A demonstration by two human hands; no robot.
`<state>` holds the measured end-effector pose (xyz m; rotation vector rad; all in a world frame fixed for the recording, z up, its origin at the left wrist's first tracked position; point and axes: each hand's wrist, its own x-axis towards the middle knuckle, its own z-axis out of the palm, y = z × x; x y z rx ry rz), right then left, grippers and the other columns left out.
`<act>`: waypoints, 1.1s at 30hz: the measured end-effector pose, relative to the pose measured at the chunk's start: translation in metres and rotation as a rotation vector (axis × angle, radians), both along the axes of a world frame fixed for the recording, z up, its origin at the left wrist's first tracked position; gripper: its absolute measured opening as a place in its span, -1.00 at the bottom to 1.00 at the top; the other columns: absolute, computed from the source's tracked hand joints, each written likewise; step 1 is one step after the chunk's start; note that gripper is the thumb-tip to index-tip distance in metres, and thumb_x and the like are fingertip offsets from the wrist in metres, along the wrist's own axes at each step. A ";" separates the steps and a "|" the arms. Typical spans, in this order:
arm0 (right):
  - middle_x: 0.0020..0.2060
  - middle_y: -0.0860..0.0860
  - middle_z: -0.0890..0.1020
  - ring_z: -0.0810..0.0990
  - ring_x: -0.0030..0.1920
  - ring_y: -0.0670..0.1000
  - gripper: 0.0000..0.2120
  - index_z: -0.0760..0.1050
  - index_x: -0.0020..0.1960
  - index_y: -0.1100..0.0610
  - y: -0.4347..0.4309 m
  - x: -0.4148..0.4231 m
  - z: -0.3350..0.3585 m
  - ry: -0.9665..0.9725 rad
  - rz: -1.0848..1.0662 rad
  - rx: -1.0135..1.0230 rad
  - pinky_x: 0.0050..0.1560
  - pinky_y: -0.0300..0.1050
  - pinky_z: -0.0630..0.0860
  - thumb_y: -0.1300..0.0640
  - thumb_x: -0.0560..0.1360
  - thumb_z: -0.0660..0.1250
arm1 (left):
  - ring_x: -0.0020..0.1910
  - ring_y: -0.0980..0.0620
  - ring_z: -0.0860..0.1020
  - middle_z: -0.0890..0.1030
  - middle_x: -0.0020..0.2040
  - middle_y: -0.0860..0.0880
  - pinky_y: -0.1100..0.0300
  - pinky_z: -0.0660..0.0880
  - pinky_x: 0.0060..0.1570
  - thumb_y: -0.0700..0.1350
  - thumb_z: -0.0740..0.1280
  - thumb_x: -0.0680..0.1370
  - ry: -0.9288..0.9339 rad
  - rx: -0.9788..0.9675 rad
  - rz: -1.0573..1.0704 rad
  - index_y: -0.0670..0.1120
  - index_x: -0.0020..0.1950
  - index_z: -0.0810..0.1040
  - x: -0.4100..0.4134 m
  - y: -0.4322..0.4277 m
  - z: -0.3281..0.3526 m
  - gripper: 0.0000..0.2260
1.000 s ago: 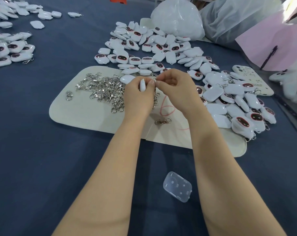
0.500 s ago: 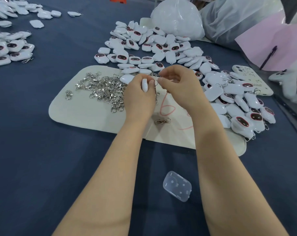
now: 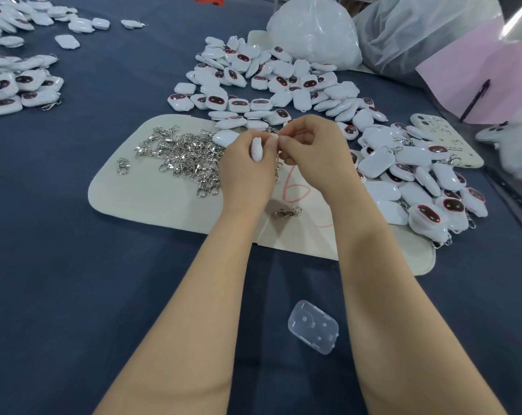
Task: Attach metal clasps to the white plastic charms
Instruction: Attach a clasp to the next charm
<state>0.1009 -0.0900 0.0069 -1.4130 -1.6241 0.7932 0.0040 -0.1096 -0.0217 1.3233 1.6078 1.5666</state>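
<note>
The white charm (image 3: 257, 149) is still held edge-on in the left hand's (image 3: 247, 172) grip; the clasp (image 3: 278, 164) is kept pinched by the right hand (image 3: 316, 154), hardly shifted.

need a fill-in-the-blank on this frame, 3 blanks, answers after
1. The left hand grips a single white ___ while the right hand pinches a metal clasp at its top.
2. The pile of metal clasps lies on the cream ___.
3. The clear plastic case lies on the ___ cloth.
Missing: charm; mat; blue.
</note>
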 end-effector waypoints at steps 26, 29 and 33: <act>-0.27 -0.08 0.58 0.55 -0.23 -0.09 -0.80 0.53 -0.08 0.04 -0.001 -0.002 -0.002 -0.111 0.011 0.142 -0.09 -0.23 0.50 0.31 0.46 0.22 | -0.20 0.09 0.54 0.59 -0.21 0.05 0.25 0.44 -0.17 -0.19 0.30 0.53 -0.053 -0.057 -0.021 -0.12 -0.06 0.60 0.000 0.001 0.000 -0.91; -0.29 -0.06 0.57 0.55 -0.28 -0.06 -0.86 0.48 -0.10 0.06 -0.001 -0.003 -0.004 -0.061 0.006 0.122 -0.16 -0.25 0.50 0.29 0.46 0.26 | -0.23 0.12 0.50 0.54 -0.26 0.12 0.27 0.40 -0.23 -0.17 0.27 0.55 -0.048 -0.060 0.002 -0.08 -0.08 0.57 0.000 0.001 0.001 -0.91; -0.24 -0.06 0.57 0.51 -0.26 -0.11 -0.88 0.49 -0.14 0.06 -0.001 -0.007 -0.007 -0.062 0.006 0.129 -0.16 -0.36 0.46 0.27 0.46 0.30 | -0.14 0.04 0.50 0.55 -0.18 0.04 0.23 0.36 -0.16 -0.14 0.25 0.58 -0.030 -0.061 0.033 -0.15 0.00 0.56 0.000 0.003 0.000 -0.87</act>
